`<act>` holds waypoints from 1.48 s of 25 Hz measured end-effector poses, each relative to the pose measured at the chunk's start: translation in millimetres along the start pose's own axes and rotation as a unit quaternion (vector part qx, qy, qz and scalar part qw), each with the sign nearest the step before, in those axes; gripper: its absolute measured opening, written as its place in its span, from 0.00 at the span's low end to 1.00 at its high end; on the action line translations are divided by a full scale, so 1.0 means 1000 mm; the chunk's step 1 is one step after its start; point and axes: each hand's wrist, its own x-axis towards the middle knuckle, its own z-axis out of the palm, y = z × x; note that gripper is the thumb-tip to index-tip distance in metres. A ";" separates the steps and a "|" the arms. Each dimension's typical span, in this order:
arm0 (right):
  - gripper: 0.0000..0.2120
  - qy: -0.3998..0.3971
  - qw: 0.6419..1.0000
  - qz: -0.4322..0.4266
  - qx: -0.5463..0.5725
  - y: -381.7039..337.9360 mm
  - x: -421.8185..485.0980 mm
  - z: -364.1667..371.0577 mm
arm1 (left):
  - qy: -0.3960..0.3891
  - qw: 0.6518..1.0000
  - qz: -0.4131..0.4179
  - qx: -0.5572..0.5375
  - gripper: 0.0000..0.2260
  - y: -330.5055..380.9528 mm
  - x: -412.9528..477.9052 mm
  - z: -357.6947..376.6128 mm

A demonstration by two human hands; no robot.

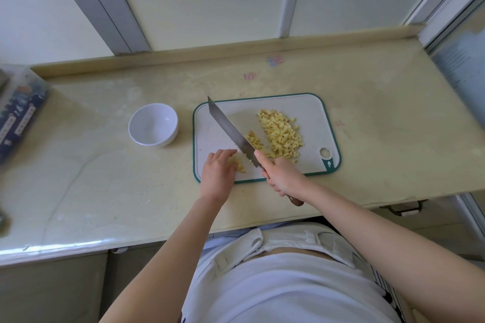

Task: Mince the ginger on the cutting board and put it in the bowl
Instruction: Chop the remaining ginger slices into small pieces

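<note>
— Since the ginger (282, 134) looks mostly diced, where's it sitting exactly?

— Big yellow heap just right of centre on the board (312, 105). Smaller clump right beside the knife (231, 128) blade, and a few bits at the board's lower left, under the left hand (217, 172).

— And the hands?

— Left hand has its fingers curled over those few bits, pinning them to the board. Right hand (282, 178) is wrapped tight round the knife handle at the board's lower edge, with the blade running up and left across the board. Can't tell if the edge is touching down.

— Bowl?

— White bowl (153, 124), upright, left of the board and apart from it, on the beige counter (367, 113). Further out there's a blurry dark box (18, 118) at the far left edge of the frame.
</note>
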 end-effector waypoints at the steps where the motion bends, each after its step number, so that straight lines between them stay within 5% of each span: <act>1: 0.25 -0.003 1.000 -0.004 0.002 -0.001 -0.001 0.001 | 0.008 1.000 0.000 0.001 0.14 -0.002 -0.001 0.000; 24: 0.28 -0.007 0.993 0.062 -0.101 -0.009 0.007 0.019 | 0.017 0.997 -0.070 0.004 0.08 -0.007 0.001 0.000; 37: 0.29 0.021 0.993 0.010 -0.116 0.005 0.009 0.025 | 0.013 0.996 -0.081 -0.022 0.08 -0.009 0.000 0.003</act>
